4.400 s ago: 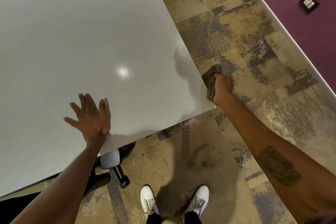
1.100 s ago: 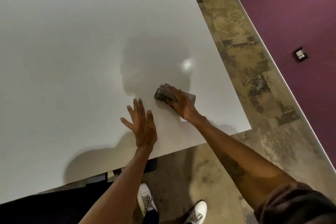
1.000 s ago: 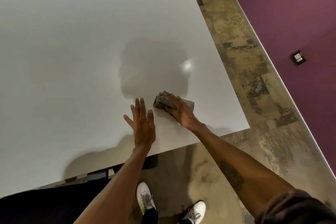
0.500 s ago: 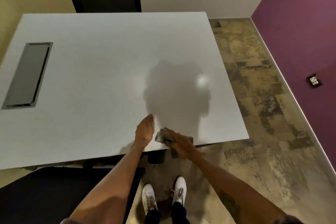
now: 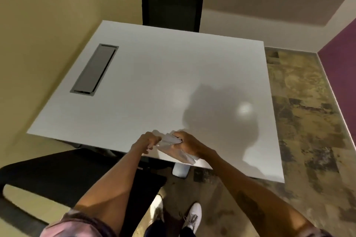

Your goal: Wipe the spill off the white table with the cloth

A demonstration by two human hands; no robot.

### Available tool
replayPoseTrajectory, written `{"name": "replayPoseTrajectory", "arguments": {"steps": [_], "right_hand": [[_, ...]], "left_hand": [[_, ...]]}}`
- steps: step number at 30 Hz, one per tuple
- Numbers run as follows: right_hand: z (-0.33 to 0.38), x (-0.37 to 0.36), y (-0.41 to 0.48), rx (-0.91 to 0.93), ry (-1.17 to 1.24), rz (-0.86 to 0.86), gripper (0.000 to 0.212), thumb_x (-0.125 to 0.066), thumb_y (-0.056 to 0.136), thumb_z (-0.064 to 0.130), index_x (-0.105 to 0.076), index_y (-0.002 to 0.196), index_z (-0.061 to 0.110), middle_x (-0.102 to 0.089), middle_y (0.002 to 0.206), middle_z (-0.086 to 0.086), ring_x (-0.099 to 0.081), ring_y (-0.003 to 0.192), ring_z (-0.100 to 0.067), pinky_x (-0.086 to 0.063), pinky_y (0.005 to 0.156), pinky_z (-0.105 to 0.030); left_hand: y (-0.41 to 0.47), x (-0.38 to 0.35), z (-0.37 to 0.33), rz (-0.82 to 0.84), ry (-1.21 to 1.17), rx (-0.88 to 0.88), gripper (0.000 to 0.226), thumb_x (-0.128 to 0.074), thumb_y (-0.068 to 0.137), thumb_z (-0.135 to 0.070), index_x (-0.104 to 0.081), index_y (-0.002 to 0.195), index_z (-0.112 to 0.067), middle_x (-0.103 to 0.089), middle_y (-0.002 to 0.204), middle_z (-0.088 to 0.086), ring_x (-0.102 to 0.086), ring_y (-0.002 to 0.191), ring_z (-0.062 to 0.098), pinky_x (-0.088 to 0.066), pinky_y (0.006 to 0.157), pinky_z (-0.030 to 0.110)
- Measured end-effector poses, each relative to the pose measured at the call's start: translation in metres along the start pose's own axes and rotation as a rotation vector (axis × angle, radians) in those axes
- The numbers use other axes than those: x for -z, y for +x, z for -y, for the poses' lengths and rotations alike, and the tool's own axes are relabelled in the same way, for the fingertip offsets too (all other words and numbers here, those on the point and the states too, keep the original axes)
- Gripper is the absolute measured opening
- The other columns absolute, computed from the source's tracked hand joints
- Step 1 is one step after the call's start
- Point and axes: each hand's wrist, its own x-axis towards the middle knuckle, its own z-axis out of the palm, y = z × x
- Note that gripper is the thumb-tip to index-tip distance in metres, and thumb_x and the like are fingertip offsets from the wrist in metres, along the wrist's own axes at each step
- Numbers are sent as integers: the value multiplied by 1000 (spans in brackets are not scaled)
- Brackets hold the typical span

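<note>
- White table (image 5: 154, 82), bare of any readable writing, beyond both hands.
- Left hand (image 5: 147, 143) and right hand (image 5: 187, 145) grip the cloth (image 5: 173, 149) between them (near edge).

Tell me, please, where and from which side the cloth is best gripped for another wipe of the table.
Probably at its bunched top, from above. The cloth hangs crumpled over the table's near edge, its upper folds gathered between the left hand and the right hand, while the loose lower end dangles and offers less to hold.
</note>
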Motion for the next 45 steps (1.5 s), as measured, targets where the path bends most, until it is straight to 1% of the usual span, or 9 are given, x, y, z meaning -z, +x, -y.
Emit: {"name": "replayPoseTrajectory", "arguments": {"steps": [6, 10, 13, 17, 23, 29, 36, 41, 45], "right_hand": [[83, -20, 66, 261, -336, 60, 22, -70, 86, 15, -70, 100, -2, -71, 96, -19, -66, 87, -32, -52, 75, -40], [130, -52, 122, 247, -533, 51, 31, -59, 92, 18, -66, 122, 26, -66, 117, -8, -55, 111, -29, -42, 90, -40], [162, -78, 163, 317, -576, 5, 40, -49, 91, 7, -68, 115, 32, -68, 111, -1, -55, 107, -27, -26, 78, -33], [200, -109, 212, 351, -566, -14, 27, -57, 93, 18, -70, 110, 34, -66, 109, 5, -55, 108, -25, -27, 67, -29], [246, -144, 264, 482, -598, -70, 26, -54, 98, 29, -69, 118, 37, -68, 113, 12, -50, 109, -19, -42, 88, -34], [226, -179, 267, 354, -621, 141, 40, -50, 101, 12, -55, 138, 24, -42, 152, 3, -35, 143, -16, -35, 114, -31], [197, -188, 251, 293, -750, 285, 63, -38, 93, -13, -38, 149, 15, -22, 162, 1, -12, 152, -22, -35, 116, -46], [205, -183, 254, 272, -682, 268, 58, -43, 96, -7, -36, 150, 13, -25, 162, -3, -13, 152, -24, -31, 118, -44], [210, -175, 246, 221, -611, 100, 42, -49, 97, 7, -50, 138, 12, -48, 147, -8, -41, 137, -29, -39, 112, -42]], "left_hand": [[3, 83, 46, -18, -263, 93, 21, -51, 101, -21, -66, 100, -6, -70, 91, 8, -69, 83, 26, -58, 92, 43], [14, 144, 87, -120, -436, 103, 19, -60, 98, -23, -68, 96, -6, -70, 98, 12, -65, 88, 28, -54, 83, 37], [27, 188, 123, -265, -485, 93, 31, -60, 98, -28, -72, 108, -2, -74, 109, 13, -64, 86, 27, -46, 80, 31], [38, 236, 163, -405, -444, 162, 38, -58, 100, -26, -70, 120, 4, -71, 123, 18, -67, 114, 34, -56, 100, 42], [43, 263, 199, -534, -330, 120, 42, -43, 106, -18, -58, 145, -11, -61, 145, 14, -61, 128, 36, -46, 112, 37], [51, 244, 211, -487, -330, -72, 55, -38, 107, -9, -33, 160, -19, -35, 166, 4, -35, 152, 24, -26, 119, 24], [63, 226, 214, -361, -120, -47, 47, -27, 112, -25, -36, 158, -27, -38, 164, 3, -37, 150, 30, -27, 125, 49], [61, 231, 203, -336, 58, -7, 62, -39, 105, -13, -23, 163, -28, -10, 173, -7, -18, 156, 31, -22, 124, 57], [57, 234, 186, -473, 131, -40, 52, -50, 103, -23, -42, 155, -25, -32, 166, 0, -32, 150, 29, -28, 121, 56]]}}
